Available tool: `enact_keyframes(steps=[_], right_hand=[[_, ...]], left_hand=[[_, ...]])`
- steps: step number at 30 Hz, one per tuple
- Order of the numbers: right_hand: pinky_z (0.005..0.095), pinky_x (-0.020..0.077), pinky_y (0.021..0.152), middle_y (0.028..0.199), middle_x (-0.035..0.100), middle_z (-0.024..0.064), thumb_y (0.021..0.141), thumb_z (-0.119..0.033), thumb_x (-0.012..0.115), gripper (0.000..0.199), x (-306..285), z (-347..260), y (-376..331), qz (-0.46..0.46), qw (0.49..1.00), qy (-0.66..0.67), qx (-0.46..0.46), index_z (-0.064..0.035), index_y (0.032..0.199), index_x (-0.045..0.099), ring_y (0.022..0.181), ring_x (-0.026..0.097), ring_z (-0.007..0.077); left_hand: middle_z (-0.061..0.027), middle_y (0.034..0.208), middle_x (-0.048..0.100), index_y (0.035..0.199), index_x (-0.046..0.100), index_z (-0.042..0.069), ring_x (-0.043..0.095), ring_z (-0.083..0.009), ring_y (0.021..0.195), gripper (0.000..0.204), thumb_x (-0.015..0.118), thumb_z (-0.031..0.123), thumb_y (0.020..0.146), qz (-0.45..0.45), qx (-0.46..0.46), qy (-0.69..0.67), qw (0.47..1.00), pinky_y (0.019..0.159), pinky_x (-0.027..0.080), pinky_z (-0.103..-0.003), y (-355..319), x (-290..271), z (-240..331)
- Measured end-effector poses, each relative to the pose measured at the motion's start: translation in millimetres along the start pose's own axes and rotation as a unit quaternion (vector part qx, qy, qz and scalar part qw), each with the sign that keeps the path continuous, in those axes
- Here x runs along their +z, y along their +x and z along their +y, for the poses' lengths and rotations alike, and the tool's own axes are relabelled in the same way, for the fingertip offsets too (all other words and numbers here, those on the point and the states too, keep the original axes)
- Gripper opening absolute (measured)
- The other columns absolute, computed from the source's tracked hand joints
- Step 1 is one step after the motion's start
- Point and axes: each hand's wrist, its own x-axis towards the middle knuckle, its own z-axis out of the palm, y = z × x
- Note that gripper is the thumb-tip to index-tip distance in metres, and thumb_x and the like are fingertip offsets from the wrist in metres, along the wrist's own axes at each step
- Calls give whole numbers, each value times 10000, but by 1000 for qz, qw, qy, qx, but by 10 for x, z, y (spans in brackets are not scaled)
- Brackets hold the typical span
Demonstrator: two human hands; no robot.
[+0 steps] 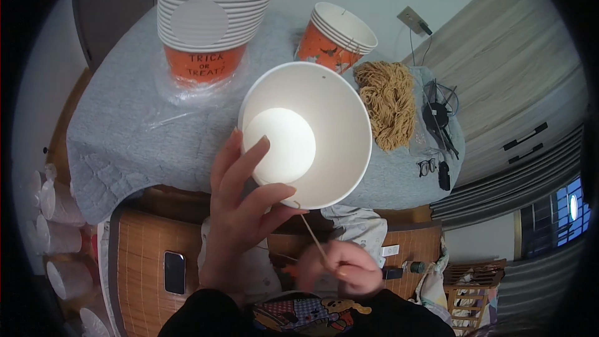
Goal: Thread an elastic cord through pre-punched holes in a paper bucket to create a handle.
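A white-lined paper bucket (pixel 337 118) is tilted so that its open mouth faces me. My left hand (pixel 249 196) grips its near rim, with some fingers inside and the thumb outside. A thin tan cord (pixel 314 235) runs from the rim beside the left thumb down to my right hand (pixel 343 267). The right fingers are closed on the cord and a little blurred. A small hole (pixel 324 77) shows near the far rim. Under the left fingers, part of the near wall is hidden.
A tall stack of orange-and-white buckets (pixel 206 65) stands back left, plastic wrap round its base. Fewer nested buckets (pixel 327 43) with cords stand behind, beside a tan cord bundle (pixel 387 103). Glasses (pixel 427 167) and a black tripod-like item (pixel 437 115) lie right. A phone (pixel 175 272) lies lower left.
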Motion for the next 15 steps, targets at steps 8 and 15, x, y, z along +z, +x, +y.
enact_keyframes(steps=[8,15], right_hand=[[286,315,474,514,387,-43,972,-257,447,215,-482,-783,-243,3,979,56,-198,-100,827,474,390,310,109],[253,361,483,861,563,129,1018,-283,437,301,-636,-665,-337,208,929,-63,-298,-4,964,536,376,355,74]], left_hand=[[-81,1205,624,783,699,168,490,-383,1250,218,836,276,652,-20,36,-163,986,1007,462,-466,-25,-153,149],[-143,1307,558,817,684,85,402,-387,1337,289,862,154,599,-186,32,-426,885,1057,409,-473,22,-242,142]])
